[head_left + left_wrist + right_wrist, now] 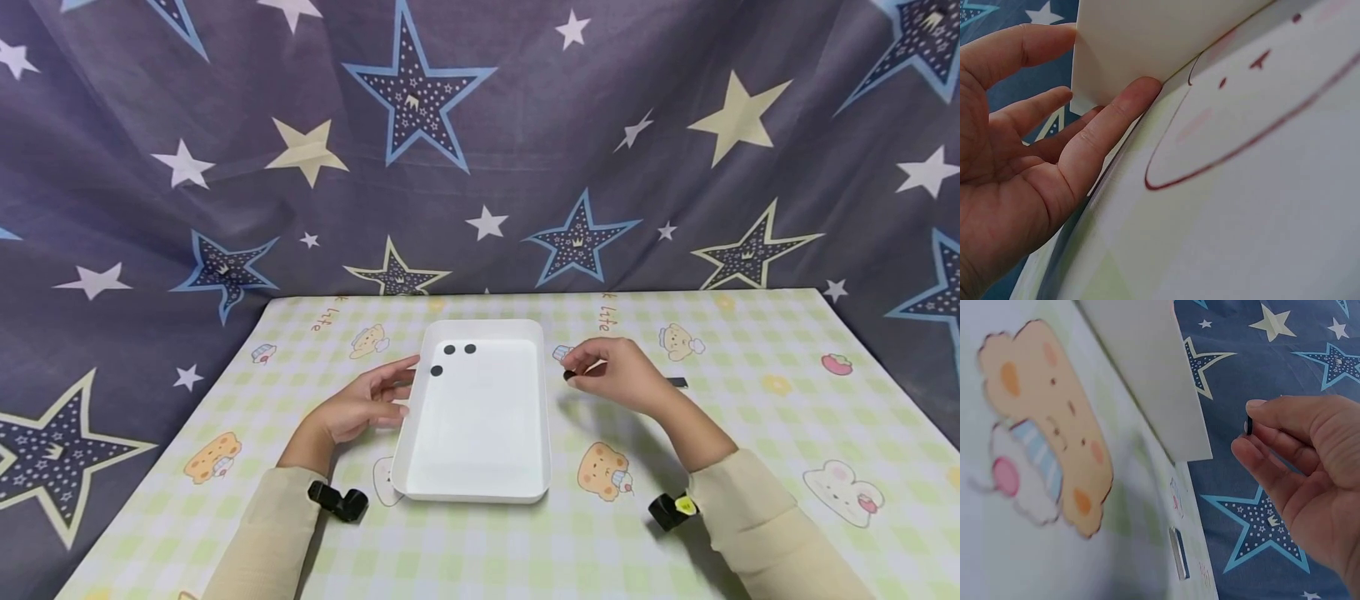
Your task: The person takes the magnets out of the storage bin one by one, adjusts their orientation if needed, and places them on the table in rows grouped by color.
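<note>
Left hand: you have this hand point(367, 404) beside the white tray point(474, 425), fingers spread and loosely extended, touching rather than gripping; your forearm comes in from the lower left.
Left contact: your left wrist view shows, closer than the head view, your thumb laid against the tray's outer wall and your index tip at its edge.
Discs in tray: three black discs point(449, 350) lie in the far left corner area; only your head view shows them.
Held disc: you pinch another black disc point(569, 376) above the table, just right of the tray; your right wrist view shows it edge-on.
Right hand: thumb and fingertip close on that disc, this hand point(622, 375) bent leftward.
Dark bar: beyond your right wrist, the bar point(678, 382) lies on the table, partly hidden in your head view.
</note>
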Available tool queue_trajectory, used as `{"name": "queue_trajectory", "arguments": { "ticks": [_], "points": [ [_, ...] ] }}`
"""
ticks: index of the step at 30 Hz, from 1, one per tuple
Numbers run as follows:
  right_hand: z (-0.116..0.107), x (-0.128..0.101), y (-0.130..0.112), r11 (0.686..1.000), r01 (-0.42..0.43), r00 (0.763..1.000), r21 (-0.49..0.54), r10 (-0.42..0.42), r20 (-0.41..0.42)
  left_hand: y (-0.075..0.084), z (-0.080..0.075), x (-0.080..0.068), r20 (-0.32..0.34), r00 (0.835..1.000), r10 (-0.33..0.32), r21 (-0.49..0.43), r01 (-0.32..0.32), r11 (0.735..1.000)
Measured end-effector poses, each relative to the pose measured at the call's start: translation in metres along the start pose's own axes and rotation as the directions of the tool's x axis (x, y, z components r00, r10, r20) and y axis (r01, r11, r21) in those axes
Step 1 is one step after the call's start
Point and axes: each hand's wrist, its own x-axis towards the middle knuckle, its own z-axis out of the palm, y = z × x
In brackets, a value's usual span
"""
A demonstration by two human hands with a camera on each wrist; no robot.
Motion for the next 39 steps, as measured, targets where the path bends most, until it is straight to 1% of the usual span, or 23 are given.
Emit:
{"name": "queue_trajectory", "arguments": {
  "ticks": [9,20,33,39],
  "points": [
    [-0.004,-0.013,0.009,0.997,-0.046,0.999,-0.061,0.047,0.001,0.000,-0.001,0.001,-0.005,1.000,-0.001,-0.005,0.001,1.000],
    [-0.005,-0.024,0.021,0.996,-0.085,0.996,-0.034,0.086,0.021,0.000,0.000,0.000,-0.006,1.000,-0.003,-0.007,0.003,1.000],
    [-0.008,-0.029,0.033,0.989,-0.131,0.990,-0.063,0.133,0.042,0.002,0.001,0.000,-0.016,1.000,-0.018,-0.012,0.018,1.000],
    [-0.009,-0.031,0.036,0.986,-0.154,0.986,-0.059,0.158,0.060,0.001,0.001,0.000,-0.012,1.000,-0.023,-0.010,0.022,1.000]
  ]
}}
